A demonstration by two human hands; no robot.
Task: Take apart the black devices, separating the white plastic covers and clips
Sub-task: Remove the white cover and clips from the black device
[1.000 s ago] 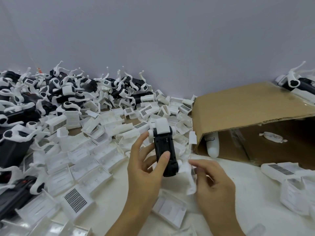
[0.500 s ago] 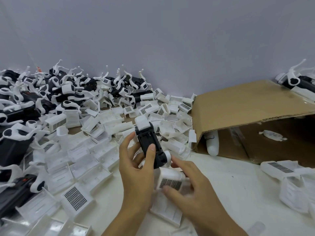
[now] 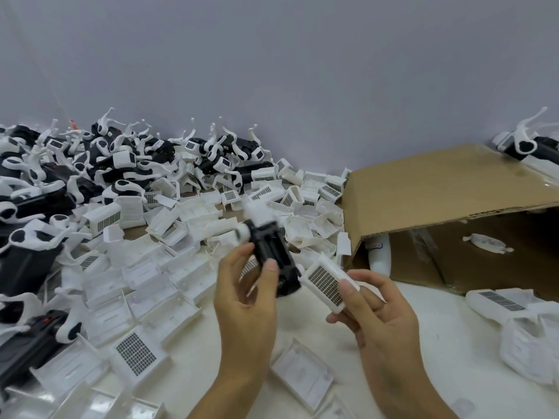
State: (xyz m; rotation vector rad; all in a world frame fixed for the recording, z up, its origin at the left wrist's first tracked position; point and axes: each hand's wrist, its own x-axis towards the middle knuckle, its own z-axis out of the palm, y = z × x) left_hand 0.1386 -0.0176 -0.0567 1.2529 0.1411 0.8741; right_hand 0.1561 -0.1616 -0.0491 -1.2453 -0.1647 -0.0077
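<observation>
The left hand (image 3: 246,300) grips a black device (image 3: 273,258) above the table (image 3: 302,337), thumb across its near face and fingers curled behind it, the device tilted with its far end up and away. That far end carries a white clip part (image 3: 257,216). The right hand (image 3: 381,316) pinches a white plastic cover (image 3: 325,281) with a dark grid panel, thumb on top and fingers underneath; the cover sits just beside the device's lower end, and whether the two touch cannot be told.

Judging by the look, the device is a stiff, light plastic shell that one hand holds easily; its smooth sides could slip, so a grasp round the middle of the body seems safest. The cover looks thin and rigid, likely to crack or snap a tab if bent, so holding it by its long edges and drawing it straight off appears wise. The white clips, with their long curved arms, look springy and the most breakable.

Counted: one device in hand, one cover in hand, two hands. A cardboard box (image 3: 438,189) lies open on its side at right. The heap of undone devices (image 3: 90,164) at left and the loose covers (image 3: 169,267) spread before it run to dozens each, too many and too tangled to count exactly.
</observation>
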